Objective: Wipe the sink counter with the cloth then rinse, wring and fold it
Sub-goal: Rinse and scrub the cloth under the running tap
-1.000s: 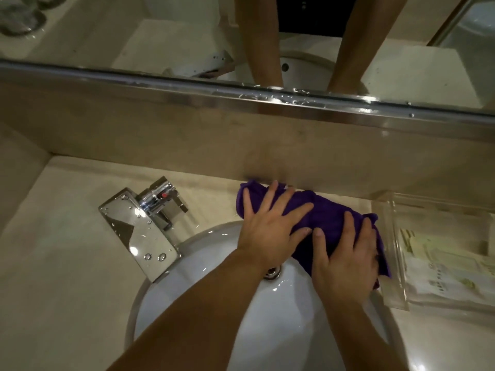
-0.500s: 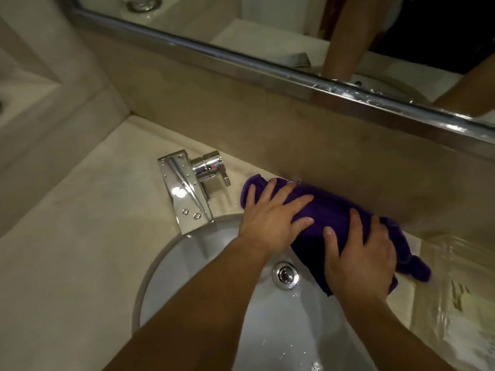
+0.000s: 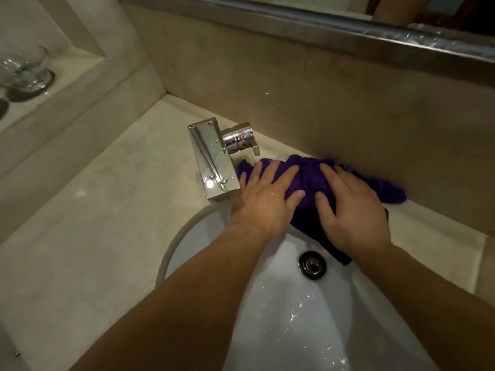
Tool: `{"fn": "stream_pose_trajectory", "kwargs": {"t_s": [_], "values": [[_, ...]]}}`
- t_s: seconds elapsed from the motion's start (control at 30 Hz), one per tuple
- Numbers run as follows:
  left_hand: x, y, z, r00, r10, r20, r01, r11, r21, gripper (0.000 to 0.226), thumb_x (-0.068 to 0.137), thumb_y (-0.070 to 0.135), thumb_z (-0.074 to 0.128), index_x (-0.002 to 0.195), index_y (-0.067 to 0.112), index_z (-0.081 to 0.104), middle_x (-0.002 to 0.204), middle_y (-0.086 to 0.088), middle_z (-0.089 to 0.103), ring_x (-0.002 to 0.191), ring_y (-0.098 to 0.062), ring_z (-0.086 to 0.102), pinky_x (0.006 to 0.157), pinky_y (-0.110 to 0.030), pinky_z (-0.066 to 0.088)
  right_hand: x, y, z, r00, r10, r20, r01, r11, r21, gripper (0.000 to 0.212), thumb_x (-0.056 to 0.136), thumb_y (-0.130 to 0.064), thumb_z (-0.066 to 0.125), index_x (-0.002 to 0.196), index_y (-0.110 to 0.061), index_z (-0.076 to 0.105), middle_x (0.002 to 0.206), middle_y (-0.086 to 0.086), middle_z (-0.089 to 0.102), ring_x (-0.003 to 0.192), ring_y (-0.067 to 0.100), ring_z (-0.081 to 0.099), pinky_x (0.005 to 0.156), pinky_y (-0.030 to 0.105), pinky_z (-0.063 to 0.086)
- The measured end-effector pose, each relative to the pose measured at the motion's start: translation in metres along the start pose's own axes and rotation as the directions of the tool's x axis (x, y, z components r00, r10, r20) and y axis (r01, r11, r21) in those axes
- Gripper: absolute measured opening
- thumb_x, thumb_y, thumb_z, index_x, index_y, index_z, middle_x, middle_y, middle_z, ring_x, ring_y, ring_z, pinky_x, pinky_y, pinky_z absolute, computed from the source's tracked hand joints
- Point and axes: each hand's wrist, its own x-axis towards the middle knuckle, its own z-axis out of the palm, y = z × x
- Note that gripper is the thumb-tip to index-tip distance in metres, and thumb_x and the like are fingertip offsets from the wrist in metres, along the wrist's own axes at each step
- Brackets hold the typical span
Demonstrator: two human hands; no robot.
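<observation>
Presently left hand and right hand press splayed flat on the cloth at the back edge of the bench; better to bear down evenly, overlapping strokes.

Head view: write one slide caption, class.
Left hand and right hand press the purple cloth onto the counter beside the chrome tap.
</observation>
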Motion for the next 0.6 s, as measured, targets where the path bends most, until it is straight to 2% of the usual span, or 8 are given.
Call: {"fn": "stream_pose_trajectory", "kwargs": {"t_s": [0.1,0.17,0.27,0.33,0.43,0.6], "values": [[-0.009,-0.010,-0.002,1.000,-0.025,-0.008,0.025,0.999,-0.037,0.058,0.103,0.055,0.034,0.158,0.042,0.018,0.170,0.007,0.009,0.156,-0.022,0.000,0.122,-0.037,-0.005,0.011,-0.010,0.004,0.997,-0.033,0.072,0.035,0.999,-0.032,0.062,0.097,-0.049,0.037,0.153,-0.022,0.042,0.154,0.006,0.049,0.140,0.026,0.045,0.117,0.040,0.030],[-0.012,-0.016,-0.002,0.999,-0.014,-0.036,0.014,1.000,0.012,0.059,0.103,0.055,0.034,0.158,0.040,0.019,0.169,0.005,0.011,0.155,-0.022,0.005,0.124,-0.042,0.003,0.017,-0.016,0.006,0.994,-0.058,0.090,0.062,0.997,-0.038,0.063,0.095,-0.050,0.036,0.152,-0.022,0.043,0.154,0.006,0.048,0.141,0.026,0.044,0.117,0.040,0.030],[-0.016,-0.023,0.002,0.995,0.014,-0.099,-0.006,0.997,0.079,0.059,0.102,0.055,0.034,0.157,0.037,0.022,0.167,0.002,0.020,0.149,-0.028,0.026,0.120,-0.045,0.021,0.023,-0.026,0.009,0.993,-0.093,0.077,0.094,0.996,-0.006,0.063,0.093,-0.046,0.040,0.149,-0.019,0.048,0.152,0.008,0.051,0.139,0.027,0.046,0.116,0.041,0.032],[-0.020,-0.027,0.005,0.990,0.032,-0.136,-0.020,0.996,0.090,0.058,0.102,0.054,0.035,0.156,0.034,0.027,0.163,0.001,0.029,0.143,-0.031,0.036,0.117,-0.046,0.028,0.024,-0.031,0.011,0.993,-0.094,0.077,0.093,0.996,0.012,0.062,0.092,-0.045,0.040,0.148,-0.020,0.049,0.150,0.008,0.053,0.137,0.028,0.048,0.116,0.042,0.034],[-0.026,-0.038,0.006,0.983,0.034,-0.183,-0.015,0.994,0.107,0.058,0.101,0.054,0.036,0.154,0.032,0.030,0.158,-0.002,0.038,0.139,-0.029,0.041,0.117,-0.044,0.029,0.026,-0.043,0.016,0.990,-0.114,0.083,0.112,0.993,0.023,0.064,0.090,-0.047,0.038,0.148,-0.021,0.049,0.149,0.005,0.054,0.135,0.027,0.049,0.115,0.046,0.036],[-0.034,-0.062,0.008,0.964,0.097,-0.246,-0.058,0.985,0.162,0.056,0.101,0.052,0.041,0.150,0.025,0.040,0.147,-0.005,0.052,0.129,-0.029,0.051,0.112,-0.042,0.037,0.026,-0.063,0.023,0.984,-0.141,0.105,0.141,0.990,0.014,0.065,0.089,-0.046,0.037,0.148,-0.022,0.049,0.150,0.004,0.053,0.137,0.026,0.047,0.114,0.044,0.032]]}}
